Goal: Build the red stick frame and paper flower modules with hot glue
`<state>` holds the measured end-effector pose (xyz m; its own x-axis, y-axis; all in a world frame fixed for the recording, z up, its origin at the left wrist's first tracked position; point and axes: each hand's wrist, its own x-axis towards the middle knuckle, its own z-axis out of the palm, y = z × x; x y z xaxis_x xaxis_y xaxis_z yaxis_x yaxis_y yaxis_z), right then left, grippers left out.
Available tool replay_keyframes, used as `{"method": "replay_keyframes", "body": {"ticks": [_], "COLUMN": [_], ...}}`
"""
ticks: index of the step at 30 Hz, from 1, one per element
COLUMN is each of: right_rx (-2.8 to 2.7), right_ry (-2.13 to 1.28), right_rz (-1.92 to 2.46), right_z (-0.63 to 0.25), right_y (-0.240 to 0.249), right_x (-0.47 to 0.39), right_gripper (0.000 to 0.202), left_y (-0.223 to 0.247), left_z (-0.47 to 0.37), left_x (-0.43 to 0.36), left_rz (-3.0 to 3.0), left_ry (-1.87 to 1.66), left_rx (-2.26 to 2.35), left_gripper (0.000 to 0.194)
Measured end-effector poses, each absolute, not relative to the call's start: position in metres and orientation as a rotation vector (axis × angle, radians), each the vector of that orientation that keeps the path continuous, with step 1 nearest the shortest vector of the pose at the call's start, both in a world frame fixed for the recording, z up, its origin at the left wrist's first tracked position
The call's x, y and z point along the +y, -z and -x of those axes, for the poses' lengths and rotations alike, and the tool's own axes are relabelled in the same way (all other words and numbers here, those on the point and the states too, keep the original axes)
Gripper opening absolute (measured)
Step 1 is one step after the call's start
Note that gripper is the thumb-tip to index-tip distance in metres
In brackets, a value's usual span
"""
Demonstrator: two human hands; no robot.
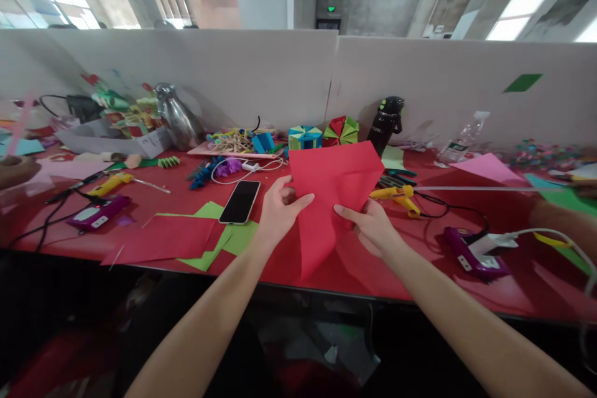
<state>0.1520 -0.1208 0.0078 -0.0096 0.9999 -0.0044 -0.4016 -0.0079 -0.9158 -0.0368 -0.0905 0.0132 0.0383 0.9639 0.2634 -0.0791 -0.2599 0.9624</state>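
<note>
A sheet of red paper (321, 224) is held up between my two hands above the front part of the table. My left hand (282, 205) pinches its left edge, thumb on the near face and fingers behind. On the right side my right hand (368, 224) grips it with the thumb on top, and the sheet bends and creases there. Left of my left hand lies a phone (239, 202) with a dark screen. Red paper (181, 236) and green paper (209, 255) lie in a loose pile beside it.
Yellow glue guns (398, 196) (109, 185) and purple power strips (476, 252) (97, 212) lie on the red table (270, 273). Behind stand a black bottle (386, 124), a metal jug (175, 115) and folded paper pieces (305, 137). Other people's hands (18, 172) show at both sides.
</note>
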Motion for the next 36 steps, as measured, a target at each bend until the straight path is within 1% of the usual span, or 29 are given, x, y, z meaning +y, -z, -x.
{"method": "replay_keyframes", "body": {"ticks": [2,4,9,12,16,18,22,24,30,33,36], "right_rx": [-0.901,-0.905,-0.895,-0.889,-0.992,-1.038,-0.98,-0.914,-1.091,-1.104,-1.103], "right_ry": [-1.378,-1.372,-1.365,-1.402,-1.563,-1.589,-1.484,-1.429,-1.518,-1.532,-1.511], "right_rz": [0.889,0.879,0.854,0.842,0.958,0.976,0.93,0.968,0.974,0.998,1.034], "right_z": [-0.153,-0.154,-0.156,-0.154,-0.148,-0.146,-0.146,-0.146,-0.14,-0.143,-0.15], "right_y": [-0.007,-0.006,-0.008,-0.01,-0.006,-0.002,0.002,0.002,0.001,0.002,0.004], "right_x": [-0.12,-0.12,-0.119,-0.121,-0.128,-0.129,-0.124,-0.122,-0.129,-0.128,-0.123], "right_gripper": [0.057,0.058,0.064,0.066,0.062,0.057,0.048,0.047,0.065,0.063,0.061], "left_y": [-0.012,-0.009,-0.007,-0.01,-0.016,-0.018,-0.02,-0.019,-0.014,-0.014,-0.016], "left_z": [0.037,0.038,0.04,0.039,0.037,0.038,0.042,0.042,0.045,0.049,0.052], "left_x": [-0.09,-0.087,-0.082,-0.082,-0.083,-0.082,-0.078,-0.075,-0.066,-0.065,-0.065], "left_rz": [-1.348,-1.331,-1.311,-1.306,-1.286,-1.268,-1.25,-1.233,-1.187,-1.189,-1.096], "left_ry": [-1.407,-1.413,-1.404,-1.437,-1.505,-1.522,-1.566,-1.619,-1.708,-1.74,-1.753], "left_rx": [0.983,1.017,1.084,1.078,0.991,0.947,0.913,0.893,0.913,0.9,0.872], "left_gripper": [0.048,0.045,0.054,0.055,0.049,0.047,0.043,0.04,0.034,0.03,0.033]}}
